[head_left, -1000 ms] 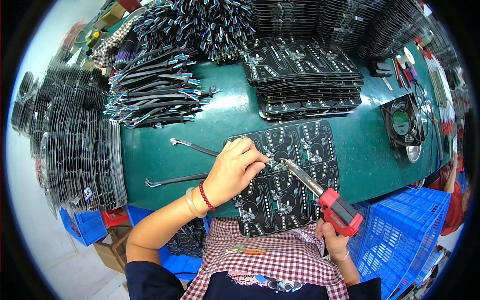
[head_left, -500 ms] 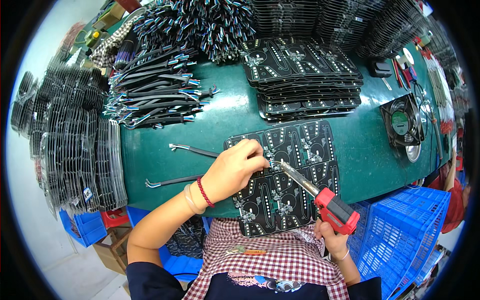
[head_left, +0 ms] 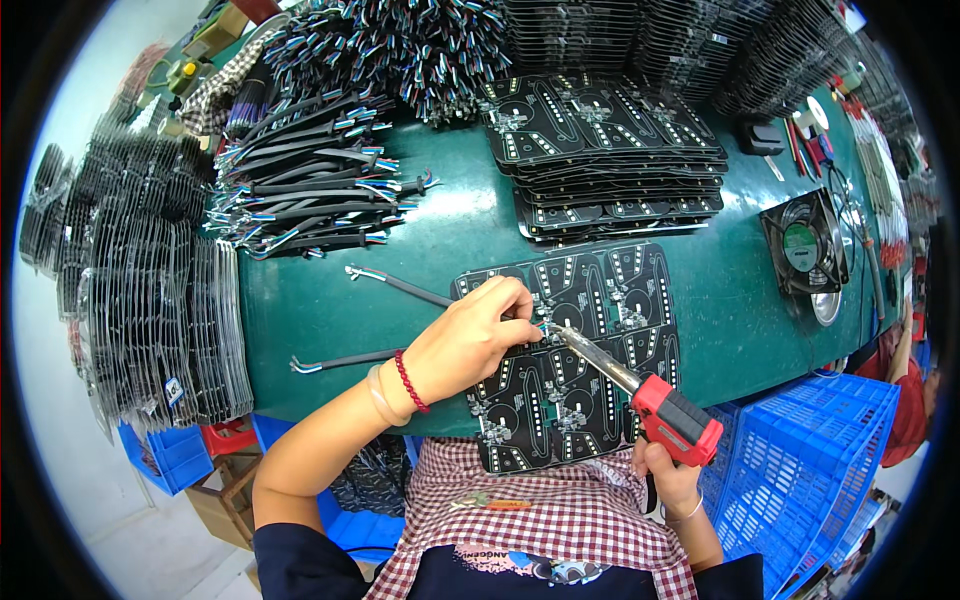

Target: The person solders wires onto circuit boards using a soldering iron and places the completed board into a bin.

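Our left fingers (head_left: 518, 333) pinch a black cable (head_left: 420, 291) over the board (head_left: 565, 390), our right fingers (head_left: 657, 460) hold the red iron (head_left: 655, 398) close by, and this join looks unfinished, with heaped cables (head_left: 310, 185) seemingly left.

Approx. 9 o'clock, a small wht. tag (head_left: 174, 390) on the metallic stack (head_left: 150, 310) bore dark characters, too small to read w/ certainty. At 6 o'clock, the person's dark shirt (head_left: 430, 575) had a line of caps (head_left: 500, 558), only partly legible, beside a cartoon print (head_left: 578, 572). Nr. 3 o'clock, the blk. fan's (head_left: 792, 215) round green hub label (head_left: 800, 247) carried lt. lettering, too blurred to make out.
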### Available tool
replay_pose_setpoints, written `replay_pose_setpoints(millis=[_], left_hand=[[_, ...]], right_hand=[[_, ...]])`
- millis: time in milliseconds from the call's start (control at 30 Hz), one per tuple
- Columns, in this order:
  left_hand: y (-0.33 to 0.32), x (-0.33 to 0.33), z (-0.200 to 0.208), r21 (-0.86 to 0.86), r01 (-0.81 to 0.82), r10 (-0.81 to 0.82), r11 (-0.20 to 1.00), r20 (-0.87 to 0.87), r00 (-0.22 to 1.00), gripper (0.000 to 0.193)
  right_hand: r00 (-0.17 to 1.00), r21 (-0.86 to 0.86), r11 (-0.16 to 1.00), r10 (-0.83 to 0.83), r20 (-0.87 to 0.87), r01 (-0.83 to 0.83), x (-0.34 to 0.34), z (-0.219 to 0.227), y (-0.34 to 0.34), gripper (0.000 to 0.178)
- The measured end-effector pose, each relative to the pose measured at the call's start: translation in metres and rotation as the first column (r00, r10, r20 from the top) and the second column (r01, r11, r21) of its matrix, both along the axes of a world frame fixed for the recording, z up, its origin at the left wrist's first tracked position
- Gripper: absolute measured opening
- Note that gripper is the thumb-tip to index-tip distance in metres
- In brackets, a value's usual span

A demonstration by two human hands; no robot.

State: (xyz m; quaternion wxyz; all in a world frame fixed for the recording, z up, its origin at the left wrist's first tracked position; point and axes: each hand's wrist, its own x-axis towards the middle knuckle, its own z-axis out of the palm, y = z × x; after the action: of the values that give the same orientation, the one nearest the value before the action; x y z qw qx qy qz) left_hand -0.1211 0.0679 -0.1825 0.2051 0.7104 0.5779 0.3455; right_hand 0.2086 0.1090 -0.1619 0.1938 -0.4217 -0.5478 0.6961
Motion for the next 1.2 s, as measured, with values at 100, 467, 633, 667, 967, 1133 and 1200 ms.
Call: replay_pose_setpoints(millis=[100, 467, 633, 667, 967, 1133, 1200], left_hand=[[0.003, 0.002, 0.0, -0.05, 0.023, -0.022, 0.998, 0.023, 1.0, 0.032], [-0.001, 0.006, 0.006, -0.008, 0.024, -0.026, 1.0, -0.181, 0.983, 0.035], [0.0, 0.013, 0.013, -0.041, 0.006, -0.014, 0.999, -0.186, 0.983, 0.034], [-0.001, 0.016, 0.014, -0.054, -0.025, 0.013, 0.998, -0.202, 0.979, 0.031], [0.0, 0.025, 0.009, -0.034, -0.102, 0.098, 0.994, -0.106, 0.99, 0.019], [-0.003, 0.04, 0.009, -0.156, -0.32, 0.338, 0.934, 0.106, 0.935, 0.016], [-0.003, 0.039, 0.009, -0.196, -0.308, 0.334, 0.931, 0.118, 0.935, 0.014]], right_hand=[[1.0, 0.021, 1.0, -0.018, -0.019, 0.018, 0.0, -0.001, 0.0, 0.016], [0.997, 0.076, 0.996, -0.046, -0.062, 0.051, 0.007, -0.006, 0.004, 0.045], [1.0, 0.101, 0.995, -0.003, -0.012, 0.004, 0.003, -0.005, 0.006, 0.046], [1.0, 0.09, 0.996, -0.01, -0.026, 0.013, 0.002, -0.005, 0.006, 0.047], [0.998, 0.061, 0.997, -0.047, -0.051, 0.05, 0.005, -0.001, 0.008, 0.047], [0.997, 0.084, 0.995, -0.055, -0.06, 0.06, 0.004, -0.002, 0.008, 0.045], [0.992, 0.072, 0.994, -0.07, -0.106, 0.078, 0.005, -0.002, 0.009, 0.045]])
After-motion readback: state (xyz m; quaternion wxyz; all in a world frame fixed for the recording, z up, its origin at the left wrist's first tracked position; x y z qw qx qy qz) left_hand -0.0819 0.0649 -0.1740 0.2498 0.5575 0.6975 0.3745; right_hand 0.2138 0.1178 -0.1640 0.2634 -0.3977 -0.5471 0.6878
